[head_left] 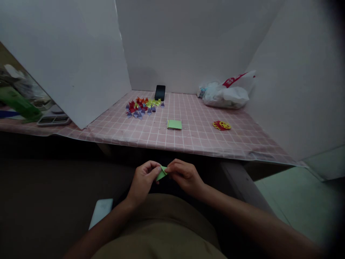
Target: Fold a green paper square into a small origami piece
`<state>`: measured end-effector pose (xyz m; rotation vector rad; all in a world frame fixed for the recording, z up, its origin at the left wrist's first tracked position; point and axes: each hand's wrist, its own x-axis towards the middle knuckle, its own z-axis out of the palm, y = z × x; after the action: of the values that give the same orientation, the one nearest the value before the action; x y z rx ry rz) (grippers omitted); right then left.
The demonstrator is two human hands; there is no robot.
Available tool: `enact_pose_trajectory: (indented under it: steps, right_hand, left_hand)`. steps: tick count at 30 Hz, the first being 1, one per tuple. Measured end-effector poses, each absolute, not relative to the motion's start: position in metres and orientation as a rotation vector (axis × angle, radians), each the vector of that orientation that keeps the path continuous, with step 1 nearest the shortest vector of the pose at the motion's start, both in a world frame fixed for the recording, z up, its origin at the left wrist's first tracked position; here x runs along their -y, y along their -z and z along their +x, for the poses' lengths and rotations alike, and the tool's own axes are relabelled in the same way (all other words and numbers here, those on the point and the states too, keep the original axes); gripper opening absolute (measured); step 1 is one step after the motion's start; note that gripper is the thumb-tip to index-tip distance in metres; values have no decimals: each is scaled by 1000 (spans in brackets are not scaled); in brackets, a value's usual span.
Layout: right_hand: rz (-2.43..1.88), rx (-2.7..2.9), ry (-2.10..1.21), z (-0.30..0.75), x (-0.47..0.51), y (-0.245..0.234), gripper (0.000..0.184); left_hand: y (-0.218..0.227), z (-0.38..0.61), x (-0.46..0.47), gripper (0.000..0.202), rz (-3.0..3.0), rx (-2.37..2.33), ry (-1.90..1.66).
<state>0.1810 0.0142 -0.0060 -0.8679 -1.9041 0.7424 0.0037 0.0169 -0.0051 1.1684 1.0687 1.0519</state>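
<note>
A small piece of green folded paper (pixel 161 174) is held over my lap, below the table's front edge. My left hand (pixel 144 180) pinches its left side between thumb and fingers. On the other side, the fingertips of my right hand (pixel 185 175) close on the paper's right edge and hide part of it. A stack of small square papers (pixel 174 125), green on top, lies on the table ahead of my hands. Farther back and to the left sits a cluster of small folded paper pieces (pixel 139 108) in red, orange, yellow and purple.
A black phone (pixel 160 92) lies behind the folded pieces. To the right are red and yellow cut-out shapes (pixel 222 125) and a white plastic bag (pixel 226 95). White panels (pixel 188 43) enclose the pink checked table (pixel 196 140). A pale flat object (pixel 101 211) lies beside my left forearm.
</note>
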Motion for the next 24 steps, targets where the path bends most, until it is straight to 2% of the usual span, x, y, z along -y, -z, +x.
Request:
enact_pose_trajectory:
  steps: [13,20,24]
  right_hand:
    - [-872,1835,-746,179,-14,11,19]
    - [-979,1487,-1245,176,-16,7,7]
    - [-916,1324,-1474,175,-19,6,10]
  left_hand:
    - [4,3,-18,24,1248,-1061,-1017]
    - [5,2,-19,22,1265,-1154,-1103]
    - [2,3,-19,20,1302,-1227,-1172]
